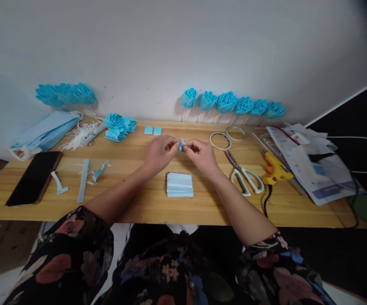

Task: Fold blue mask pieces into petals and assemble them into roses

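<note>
My left hand (pixel 159 153) and my right hand (pixel 202 155) meet over the middle of the wooden table (pixel 145 203). Both pinch a small blue folded piece (pixel 181 144) between their fingertips. Just below the hands lies a stack of cut blue squares (pixel 179 185). Two small folded blue pieces (pixel 153 130) rest farther back, near the wall.
Blue fabric roses line the wall at the left (pixel 65 94) and centre right (pixel 232 103), with more on the table (pixel 119 126). Face masks (pixel 45 132), a phone (pixel 34 178), blue strips (pixel 83 174), tape rolls (pixel 220 140), scissors (pixel 245 174), a yellow glue gun (pixel 275 169) and papers (pixel 310 165) surround the work spot.
</note>
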`<state>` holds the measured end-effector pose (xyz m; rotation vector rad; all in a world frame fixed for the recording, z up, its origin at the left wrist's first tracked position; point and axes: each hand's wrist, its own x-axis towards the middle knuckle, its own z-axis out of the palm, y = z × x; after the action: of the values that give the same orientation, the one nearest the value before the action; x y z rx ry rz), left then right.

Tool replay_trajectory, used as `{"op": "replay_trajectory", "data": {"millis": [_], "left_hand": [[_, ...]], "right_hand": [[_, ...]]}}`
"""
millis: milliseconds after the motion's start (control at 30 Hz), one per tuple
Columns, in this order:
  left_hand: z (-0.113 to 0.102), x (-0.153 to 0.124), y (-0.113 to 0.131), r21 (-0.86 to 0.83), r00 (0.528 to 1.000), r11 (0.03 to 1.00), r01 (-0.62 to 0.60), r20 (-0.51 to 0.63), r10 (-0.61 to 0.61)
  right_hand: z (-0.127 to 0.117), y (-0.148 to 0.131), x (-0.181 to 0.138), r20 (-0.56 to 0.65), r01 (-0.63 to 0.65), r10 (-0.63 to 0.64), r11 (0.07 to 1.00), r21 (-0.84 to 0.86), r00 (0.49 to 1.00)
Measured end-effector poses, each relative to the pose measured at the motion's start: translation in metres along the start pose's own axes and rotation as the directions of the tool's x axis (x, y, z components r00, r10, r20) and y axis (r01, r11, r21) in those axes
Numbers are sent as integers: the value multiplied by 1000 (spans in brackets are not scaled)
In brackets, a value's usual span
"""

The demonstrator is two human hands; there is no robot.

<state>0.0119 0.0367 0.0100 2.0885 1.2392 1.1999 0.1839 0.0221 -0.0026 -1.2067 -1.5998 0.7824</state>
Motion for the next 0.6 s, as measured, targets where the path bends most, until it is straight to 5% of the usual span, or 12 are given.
{"op": "replay_trajectory", "data": {"millis": [100,267,600], "left_hand": [[-3,5,-4,-239,983,955,174,-18,-184],[-9,12,-8,-456,927,809,370,239,-289],[-5,9,-6,-469,928,805,364,253,-272]], "right_hand": [[-1,1,1,23,-28,27,998,61,999],[-2,4,3,40,-66,61,990,124,997],[-5,-4,2,107,-94,84,990,101,991]]}}
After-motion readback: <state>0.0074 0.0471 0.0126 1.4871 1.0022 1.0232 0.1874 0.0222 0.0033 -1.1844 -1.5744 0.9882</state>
